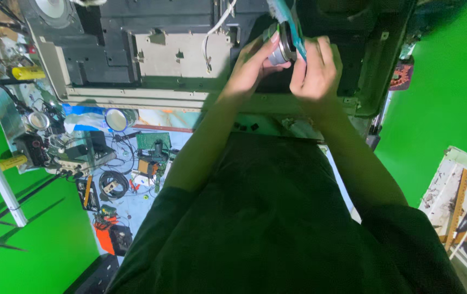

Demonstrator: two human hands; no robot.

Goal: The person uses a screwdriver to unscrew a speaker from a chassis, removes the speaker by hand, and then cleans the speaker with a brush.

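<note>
Green backdrop fills the right and lower left of the frame; a light blue floor (135,209) at lower left carries scattered cables, small circuit boards and tools, too small to identify individually. Across the top stands a large opened appliance chassis (179,54) of grey metal and black plastic, cut off by the upper edge. A white wire (214,27) hangs over its plate.

At upper centre, both hands meet on a small round metallic part (281,48). The left hand (252,62) grips its rim from the left with thumb and fingers. The right hand (315,68) closes on it from the right, fingers hiding its far side. A teal strip (290,22) runs up from the part; its upper end is cut off. The person's dark sleeves and torso fill the lower frame.
</note>
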